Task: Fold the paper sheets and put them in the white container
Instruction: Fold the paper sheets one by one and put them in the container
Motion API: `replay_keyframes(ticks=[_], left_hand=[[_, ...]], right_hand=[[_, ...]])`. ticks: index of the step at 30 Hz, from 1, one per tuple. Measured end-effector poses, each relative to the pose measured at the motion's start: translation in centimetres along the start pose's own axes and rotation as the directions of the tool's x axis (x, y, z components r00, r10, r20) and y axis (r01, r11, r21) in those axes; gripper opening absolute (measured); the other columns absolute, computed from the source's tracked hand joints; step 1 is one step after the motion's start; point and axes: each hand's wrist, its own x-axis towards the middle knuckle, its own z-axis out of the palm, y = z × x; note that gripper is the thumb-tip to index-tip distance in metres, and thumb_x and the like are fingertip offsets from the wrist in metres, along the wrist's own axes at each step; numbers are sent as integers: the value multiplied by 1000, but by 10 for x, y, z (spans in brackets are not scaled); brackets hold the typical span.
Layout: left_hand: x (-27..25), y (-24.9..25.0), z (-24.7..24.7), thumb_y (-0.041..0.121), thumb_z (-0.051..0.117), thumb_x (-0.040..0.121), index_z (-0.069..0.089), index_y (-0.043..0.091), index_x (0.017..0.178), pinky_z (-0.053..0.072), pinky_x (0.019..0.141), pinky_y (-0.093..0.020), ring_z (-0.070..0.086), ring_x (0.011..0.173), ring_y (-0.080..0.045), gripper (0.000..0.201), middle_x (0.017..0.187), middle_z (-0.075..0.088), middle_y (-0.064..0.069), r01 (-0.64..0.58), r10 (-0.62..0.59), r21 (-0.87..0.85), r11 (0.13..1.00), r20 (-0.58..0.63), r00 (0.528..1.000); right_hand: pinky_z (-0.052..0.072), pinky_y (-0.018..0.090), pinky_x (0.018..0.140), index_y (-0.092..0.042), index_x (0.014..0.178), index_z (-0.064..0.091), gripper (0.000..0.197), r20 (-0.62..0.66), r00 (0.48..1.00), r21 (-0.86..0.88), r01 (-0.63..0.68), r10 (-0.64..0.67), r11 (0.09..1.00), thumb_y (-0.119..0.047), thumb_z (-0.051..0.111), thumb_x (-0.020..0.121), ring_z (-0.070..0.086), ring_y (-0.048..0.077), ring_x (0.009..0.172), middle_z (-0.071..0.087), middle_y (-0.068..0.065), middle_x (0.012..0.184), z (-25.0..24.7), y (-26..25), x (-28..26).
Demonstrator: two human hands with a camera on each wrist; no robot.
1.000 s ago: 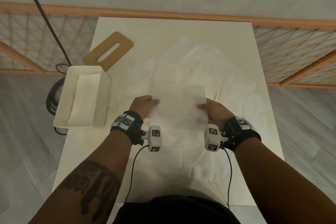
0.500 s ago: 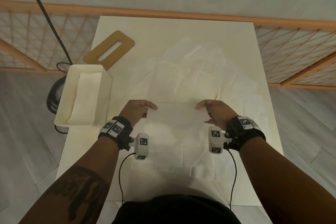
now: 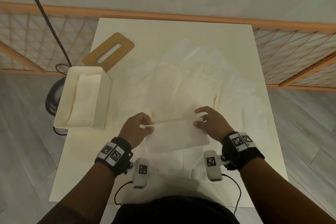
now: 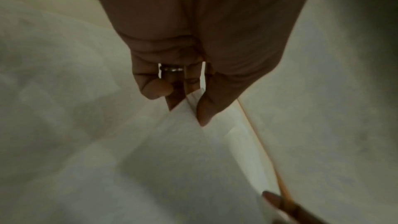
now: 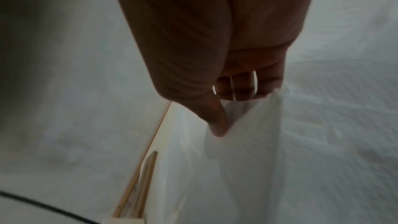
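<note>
I hold the thin white folded paper sheet [image 3: 177,137] above the cream table [image 3: 254,132] — left hand [image 3: 135,130] and right hand [image 3: 211,123] each pinching an end — and releasing unevenly toward the white rectangular container [image 3: 101,103] could spring it open.

A brown lid [image 3: 108,53] with a long slot lay flat near the far left corner of the white tabletop [image 3: 236,42]. Beyond the tabletop ran an orange lattice railing [image 3: 294,56]. A black cable [image 3: 49,23] crossed the left side and coiled on the grey plank floor [image 3: 21,132].
</note>
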Motion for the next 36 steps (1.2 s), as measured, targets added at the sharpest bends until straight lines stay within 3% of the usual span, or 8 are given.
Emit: replay_keyframes(ticks=[4,8,12,16,22,28,33,36], left_hand=[[-2,-12,15,10,73,85,60,27,80,45,69,-24,62,82,-15,23,86,67,9,34,-22,154,987,-79,997],[1,-15,25,17,73,85,57,32,87,53,77,-31,62,83,-15,22,93,63,10,41,-18,269,962,-89,996],[2,-12,28,23,75,82,53,35,92,55,83,-39,62,93,-18,27,108,51,8,30,7,347,937,-105,994],[3,-5,26,31,72,86,54,30,99,51,89,-40,56,100,-17,22,116,49,7,0,61,429,903,-129,990],[14,11,10,30,69,90,57,30,100,49,93,-43,57,101,-17,16,110,52,8,-6,66,304,953,-190,980],[30,28,-7,27,67,93,61,27,101,37,74,-19,57,87,-10,9,108,59,6,-23,65,188,982,-222,973],[40,43,-4,27,66,94,65,23,99,41,74,-21,62,86,-12,7,102,67,9,-37,68,167,985,-180,981],[43,53,-1,29,68,93,65,23,101,46,81,-27,62,85,-8,10,100,66,11,-73,87,84,994,-174,981]], right_hand=[[47,21,73,-24,114,60,28,-90,995,-242,12,-35,970,-20,72,88,62,14,89,64,-2,98,20,-1,10],[48,30,90,-19,114,61,22,-177,971,-382,83,-161,921,-26,64,93,61,21,105,65,1,113,38,-29,29],[49,29,83,-9,109,71,38,-118,993,-350,-26,-16,936,-44,64,94,66,25,105,72,6,110,57,-72,59],[46,30,63,-10,87,63,55,-150,981,-322,-164,121,932,-64,71,81,65,28,80,70,6,94,73,-87,89],[49,30,81,-12,90,76,40,-120,990,-345,-115,77,932,-50,63,92,69,26,98,76,5,101,69,-86,97],[33,10,46,-9,81,75,36,-201,976,-313,-147,86,938,-39,63,96,57,5,61,68,-7,66,29,-70,68],[39,16,58,-7,90,74,29,-234,970,-326,-146,70,934,-36,73,89,64,6,71,74,-2,79,-2,-54,49],[35,19,58,-8,87,65,31,-169,981,-290,40,-92,956,-37,75,88,58,10,74,65,-4,80,-15,-64,27]])
